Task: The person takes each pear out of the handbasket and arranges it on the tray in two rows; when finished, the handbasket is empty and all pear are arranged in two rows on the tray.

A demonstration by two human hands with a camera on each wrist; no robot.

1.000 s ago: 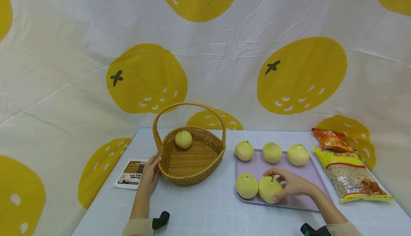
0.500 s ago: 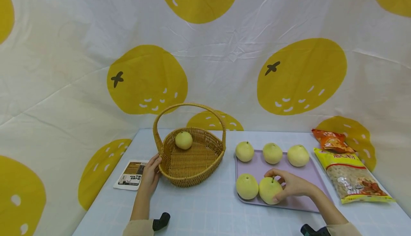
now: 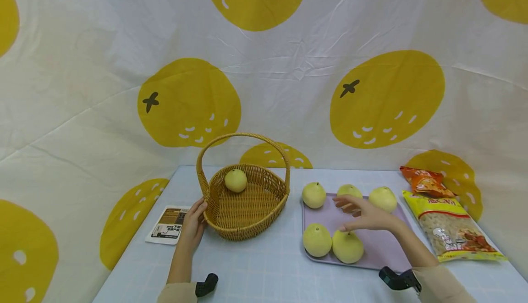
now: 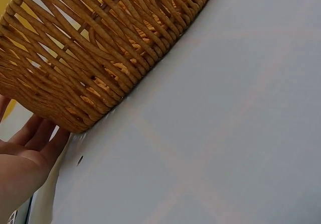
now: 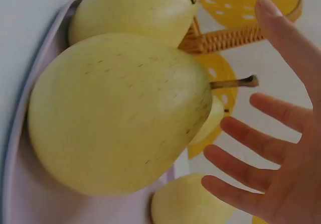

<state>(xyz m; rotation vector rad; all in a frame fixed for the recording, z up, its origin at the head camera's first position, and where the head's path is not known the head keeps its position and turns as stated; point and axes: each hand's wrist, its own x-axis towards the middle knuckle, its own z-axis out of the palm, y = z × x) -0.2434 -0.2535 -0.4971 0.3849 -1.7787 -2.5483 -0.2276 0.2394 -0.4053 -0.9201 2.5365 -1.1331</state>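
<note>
A wicker basket (image 3: 247, 227) with an arched handle stands at the left middle of the table, one pale yellow pear (image 3: 236, 180) inside. My left hand (image 3: 193, 224) rests against its outer left side; the left wrist view shows extended fingers (image 4: 42, 136) touching the woven wall near the base. My right hand (image 3: 369, 215), fingers spread and holding nothing, hovers over a purple tray (image 3: 383, 248). Below it sits the front pear (image 3: 348, 248), its stem upright, beside another pear (image 3: 317, 240). Three pears stand along the back, the middle pear (image 3: 349, 190) partly hidden by my hand.
Right of the tray lie a yellow-edged food bag (image 3: 453, 227) and an orange snack bag (image 3: 426, 180). A printed card or packet (image 3: 167, 225) lies left of the basket. Behind the table hangs a fruit-patterned cloth (image 3: 284, 110).
My right hand has let go of the front pear and risen up and back from it, fingers spreading. The pear stays on the tray. My left hand and the basket have not moved.
</note>
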